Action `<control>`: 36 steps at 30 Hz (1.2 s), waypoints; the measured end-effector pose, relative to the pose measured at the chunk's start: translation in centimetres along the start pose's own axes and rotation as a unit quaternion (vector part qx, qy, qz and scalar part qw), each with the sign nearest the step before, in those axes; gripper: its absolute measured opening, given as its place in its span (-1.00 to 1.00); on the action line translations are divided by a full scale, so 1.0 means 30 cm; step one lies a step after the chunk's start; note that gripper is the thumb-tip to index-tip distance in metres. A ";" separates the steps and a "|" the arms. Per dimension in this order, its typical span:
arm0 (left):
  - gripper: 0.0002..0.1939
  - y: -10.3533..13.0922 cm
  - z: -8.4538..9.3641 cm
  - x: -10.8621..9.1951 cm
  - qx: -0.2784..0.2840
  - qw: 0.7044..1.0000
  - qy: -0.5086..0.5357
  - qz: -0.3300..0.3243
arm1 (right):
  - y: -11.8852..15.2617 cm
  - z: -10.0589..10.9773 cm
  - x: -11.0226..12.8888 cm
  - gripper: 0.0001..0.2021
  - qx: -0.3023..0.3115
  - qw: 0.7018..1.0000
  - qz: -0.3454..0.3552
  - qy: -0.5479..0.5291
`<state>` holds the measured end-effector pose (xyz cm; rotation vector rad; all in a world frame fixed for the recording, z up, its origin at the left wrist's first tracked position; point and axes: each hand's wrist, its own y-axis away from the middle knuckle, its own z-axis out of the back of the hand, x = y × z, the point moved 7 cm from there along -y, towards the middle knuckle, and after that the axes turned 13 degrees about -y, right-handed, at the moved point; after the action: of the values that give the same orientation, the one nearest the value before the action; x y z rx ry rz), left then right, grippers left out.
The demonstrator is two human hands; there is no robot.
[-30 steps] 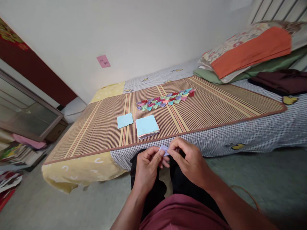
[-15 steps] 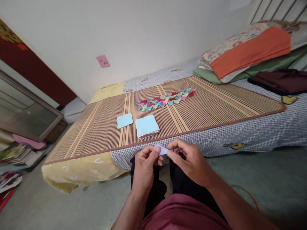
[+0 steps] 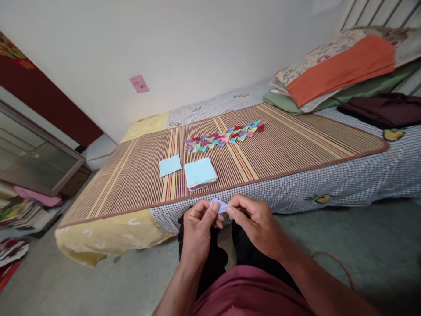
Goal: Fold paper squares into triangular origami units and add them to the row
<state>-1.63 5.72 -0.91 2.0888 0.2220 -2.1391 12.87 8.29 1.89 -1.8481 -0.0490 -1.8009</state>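
Between my hands, just off the bed's front edge, is a small folded piece of pale lilac paper [image 3: 221,206]. My left hand [image 3: 201,219] pinches its left end, thumb on top. The right end is held between the thumb and forefinger of my right hand [image 3: 252,217]. Beyond them on the striped mat lies a stack of square paper [image 3: 200,172] with a light blue sheet on top. Left of the stack is a single light blue sheet [image 3: 170,166]. Farther back, several folded paper pieces [image 3: 223,137] in many colours stand in slanting rows.
The striped mat [image 3: 131,184] covers much of the bed, over a checked sheet [image 3: 296,184]. Pillows with an orange cover [image 3: 342,70] and a dark folded cloth [image 3: 383,109] lie at the right. A glass-fronted cabinet [image 3: 36,149] stands at the left.
My right thumb and fingers have shifted slightly left along the lilac paper. The view has moved a little; the papers on the mat lie as before.
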 end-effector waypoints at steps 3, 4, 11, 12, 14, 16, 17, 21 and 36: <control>-0.71 0.004 0.012 -0.018 -0.024 0.999 -0.037 -0.021 | -0.002 0.003 -0.003 -0.74 0.025 1.000 -0.013 -0.010; -0.70 0.006 0.014 -0.027 -0.032 0.998 -0.051 -0.030 | -0.004 0.000 -0.004 -0.75 0.036 0.999 -0.018 -0.015; -0.67 0.016 -0.006 -0.057 -0.025 0.996 -0.075 -0.049 | -0.013 -0.020 0.009 -0.74 0.003 1.000 0.018 0.017; -0.68 0.016 -0.009 -0.057 -0.012 0.997 -0.063 -0.042 | -0.013 -0.021 0.008 -0.72 0.002 1.000 0.022 0.022; -0.74 0.014 -0.019 -0.057 0.029 0.998 -0.043 -0.028 | -0.011 -0.016 0.003 -0.72 0.002 0.999 0.024 0.023; -0.77 0.014 -0.029 -0.057 0.079 0.996 -0.027 -0.015 | -0.009 -0.004 -0.001 -0.73 -0.007 0.999 0.024 0.025; -0.78 0.014 -0.032 -0.057 0.100 0.995 -0.018 -0.009 | -0.009 0.002 -0.003 -0.73 -0.010 0.999 0.024 0.027; -0.78 0.015 -0.030 -0.053 0.136 0.991 0.004 -0.002 | -0.011 0.011 -0.001 -0.73 -0.010 0.999 0.027 0.025; -0.82 0.005 -0.003 -0.048 0.025 0.996 -0.070 -0.046 | -0.006 0.006 0.023 -0.76 0.000 0.996 0.071 0.051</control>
<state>-1.48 5.58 0.51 1.9812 0.2544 -2.3557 13.04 8.28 2.60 -1.7121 0.1173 -1.7938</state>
